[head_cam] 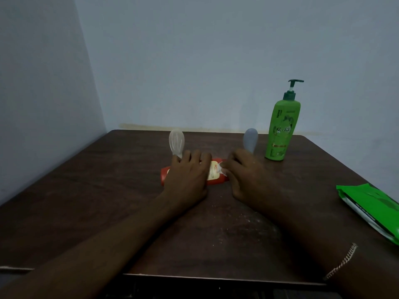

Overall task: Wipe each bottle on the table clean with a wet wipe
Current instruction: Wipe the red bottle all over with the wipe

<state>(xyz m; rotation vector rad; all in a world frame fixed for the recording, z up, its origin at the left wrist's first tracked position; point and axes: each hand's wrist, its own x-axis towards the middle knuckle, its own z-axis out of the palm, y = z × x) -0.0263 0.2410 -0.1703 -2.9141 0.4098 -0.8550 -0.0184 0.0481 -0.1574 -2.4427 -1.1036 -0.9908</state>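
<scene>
Head view: green pump bottle [280, 130], "Henna" label

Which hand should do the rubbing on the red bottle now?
Probably the right hand: it pinches the white wipe against the red bottle. The left hand curls over the bottle and can hold it steady.

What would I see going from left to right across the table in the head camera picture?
clear bottle → wet wipe → grey bottle → green pump bottle → green wipes pack
</scene>
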